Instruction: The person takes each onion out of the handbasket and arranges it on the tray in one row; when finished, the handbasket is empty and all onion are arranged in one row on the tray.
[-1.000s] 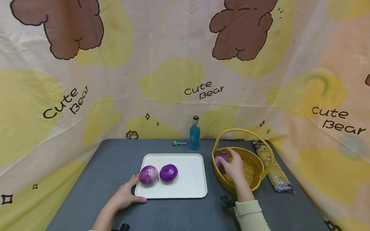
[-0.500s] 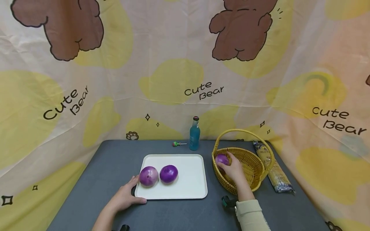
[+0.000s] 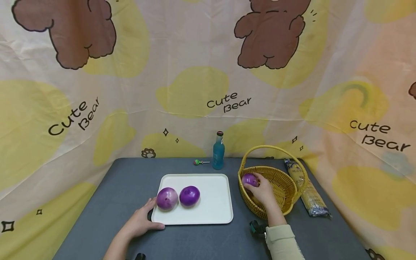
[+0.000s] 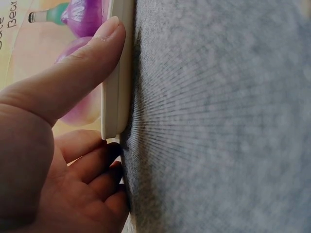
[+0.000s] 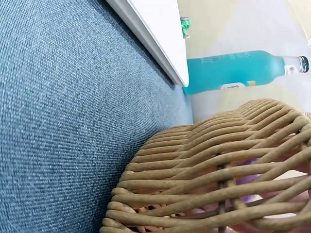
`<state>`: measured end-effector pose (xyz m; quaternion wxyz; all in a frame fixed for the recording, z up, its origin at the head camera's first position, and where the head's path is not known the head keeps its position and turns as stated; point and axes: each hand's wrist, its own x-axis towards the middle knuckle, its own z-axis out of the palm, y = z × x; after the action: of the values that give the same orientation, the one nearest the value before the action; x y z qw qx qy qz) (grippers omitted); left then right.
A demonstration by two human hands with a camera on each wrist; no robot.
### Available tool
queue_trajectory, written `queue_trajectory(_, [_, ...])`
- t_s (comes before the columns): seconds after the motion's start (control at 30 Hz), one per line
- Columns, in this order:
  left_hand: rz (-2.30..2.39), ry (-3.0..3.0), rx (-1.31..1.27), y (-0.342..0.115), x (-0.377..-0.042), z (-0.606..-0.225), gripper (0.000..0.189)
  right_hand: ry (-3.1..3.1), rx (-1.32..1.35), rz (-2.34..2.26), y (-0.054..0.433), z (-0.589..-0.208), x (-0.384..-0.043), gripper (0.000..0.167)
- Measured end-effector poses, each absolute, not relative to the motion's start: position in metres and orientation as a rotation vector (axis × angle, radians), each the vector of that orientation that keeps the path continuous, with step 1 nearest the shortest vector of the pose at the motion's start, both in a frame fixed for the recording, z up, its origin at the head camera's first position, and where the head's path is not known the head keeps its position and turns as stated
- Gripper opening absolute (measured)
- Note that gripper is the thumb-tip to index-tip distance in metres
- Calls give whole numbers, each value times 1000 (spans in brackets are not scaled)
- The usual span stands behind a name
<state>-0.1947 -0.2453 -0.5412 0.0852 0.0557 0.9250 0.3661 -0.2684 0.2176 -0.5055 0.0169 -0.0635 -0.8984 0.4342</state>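
A white rectangular tray [image 3: 211,198] lies on the table, bearing two red onions, a paler one [image 3: 167,198] at its left edge and a darker one [image 3: 190,196] beside it. My left hand [image 3: 139,218] holds the tray's near left corner. In the left wrist view its thumb [image 4: 97,53] lies over the near rim and the other fingers bend at the left side. Inside the yellow wicker basket [image 3: 282,202], at its left wall, my right hand [image 3: 264,191] grips a third red onion [image 3: 249,179]. The right wrist view shows mostly the basket's weave [image 5: 209,170], which hides most of that hand.
A blue bottle [image 3: 219,151] stands at the back of the table [image 3: 136,180], with a lollipop [image 3: 199,162] lying to its left. Right of the basket is a long clear packet [image 3: 308,191] with yellowish contents. The basket's tall handle [image 3: 269,146] arches over its opening. A printed cloth hangs behind.
My right hand's fingers have drawn in around the onion in the basket, and more of the onion shows. The left hand, tray and its two onions have stayed put.
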Motion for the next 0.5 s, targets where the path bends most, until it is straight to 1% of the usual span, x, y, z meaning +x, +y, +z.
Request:
queue_trajectory(0.27, [1064, 2777, 170, -246, -194, -541, 117, -2747, -216, 1369, 220, -503, -265, 69])
queue_trajectory(0.5, [1057, 2774, 176, -246, -194, -542, 116, -2695, -249, 1407, 220, -494, -259, 70])
